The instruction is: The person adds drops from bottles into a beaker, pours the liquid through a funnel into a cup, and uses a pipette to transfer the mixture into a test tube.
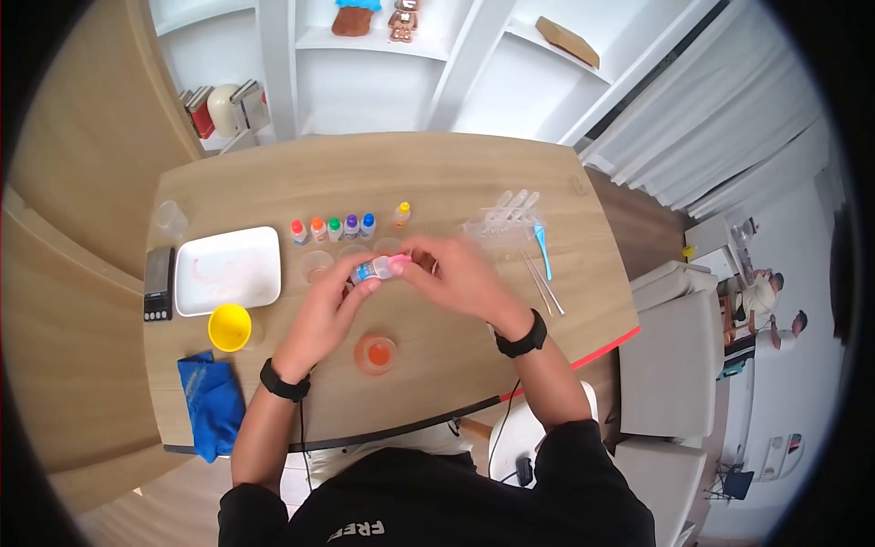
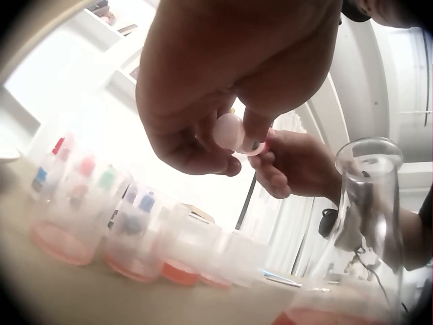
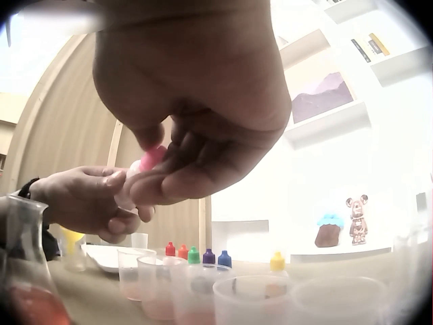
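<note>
L hand [image 1: 319,317]: is gripping a small btl [image 1: 369,270]
R hand [image 1: 458,273]: is pinching its pink cap [image 3: 153,158]
Flask [image 2: 369,183]: I'm seeing red liquid [image 3: 37,308] inside

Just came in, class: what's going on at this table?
A person's left hand holds a small bottle above the table, while the right hand pinches the pink cap at its end. Whether the cap is being loosened or tightened cannot be told. A flask of reddish liquid stands nearer the person. Beyond the hands, five capped bottles form a row.
</note>
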Demonstrator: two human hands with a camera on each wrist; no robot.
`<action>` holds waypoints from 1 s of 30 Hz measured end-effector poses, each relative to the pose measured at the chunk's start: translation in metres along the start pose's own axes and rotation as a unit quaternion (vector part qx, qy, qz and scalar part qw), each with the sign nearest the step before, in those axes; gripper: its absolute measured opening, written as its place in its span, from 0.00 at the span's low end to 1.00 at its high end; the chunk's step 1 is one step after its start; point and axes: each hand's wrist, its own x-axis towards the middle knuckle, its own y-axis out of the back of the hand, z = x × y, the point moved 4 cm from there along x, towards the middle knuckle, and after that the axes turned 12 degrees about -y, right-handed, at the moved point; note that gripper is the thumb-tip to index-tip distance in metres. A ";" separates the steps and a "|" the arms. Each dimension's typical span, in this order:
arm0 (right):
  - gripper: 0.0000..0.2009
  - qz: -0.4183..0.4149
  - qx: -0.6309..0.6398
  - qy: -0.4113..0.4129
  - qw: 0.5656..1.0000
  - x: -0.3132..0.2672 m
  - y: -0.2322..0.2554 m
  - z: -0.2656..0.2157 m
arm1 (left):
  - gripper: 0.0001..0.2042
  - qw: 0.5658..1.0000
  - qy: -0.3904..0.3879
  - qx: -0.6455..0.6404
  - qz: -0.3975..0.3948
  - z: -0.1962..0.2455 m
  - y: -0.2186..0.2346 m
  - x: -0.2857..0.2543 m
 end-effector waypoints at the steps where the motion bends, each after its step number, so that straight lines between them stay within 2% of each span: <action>1: 0.15 -0.010 -0.029 -0.006 1.000 0.001 0.000 -0.003 | 0.16 1.000 -0.001 0.002 0.001 0.000 0.001 0.000; 3: 0.15 -0.029 -0.088 -0.022 0.995 0.001 0.005 -0.009 | 0.16 1.000 -0.002 0.002 0.003 0.000 0.002 -0.001; 5: 0.16 0.005 -0.016 0.022 1.000 0.001 -0.001 -0.007 | 0.16 1.000 -0.009 -0.002 0.011 -0.001 0.001 -0.001; 8: 0.16 -0.019 -0.018 0.018 0.999 0.002 0.000 -0.011 | 0.17 0.999 -0.030 0.012 0.015 -0.001 0.001 -0.002; 9: 0.15 -0.038 -0.037 0.003 0.999 0.001 0.002 -0.012 | 0.16 1.000 -0.013 0.019 0.007 0.001 0.001 -0.003; 11: 0.16 -0.048 -0.050 0.024 0.997 0.002 0.002 -0.009 | 0.17 0.999 0.018 0.033 -0.010 0.007 0.002 -0.002; 12: 0.16 -0.053 -0.057 0.033 0.996 0.002 0.001 -0.007 | 0.17 0.999 0.004 0.041 -0.009 0.007 0.002 -0.003; 18: 0.15 -0.096 0.063 -0.088 0.989 0.005 -0.005 0.011 | 0.20 0.997 -0.044 0.053 0.025 0.013 0.002 0.001; 20: 0.13 -0.041 0.023 -0.065 0.997 0.012 0.007 0.005 | 0.20 0.995 -0.059 0.073 0.042 0.021 0.005 0.004; 24: 0.08 0.078 -0.092 0.014 0.993 0.038 0.036 -0.014 | 0.23 0.989 -0.039 0.108 0.089 0.021 0.010 -0.007; 30: 0.06 -0.009 -0.230 0.004 0.973 0.085 0.026 -0.004 | 0.23 0.991 -0.004 0.122 0.052 0.021 0.014 -0.029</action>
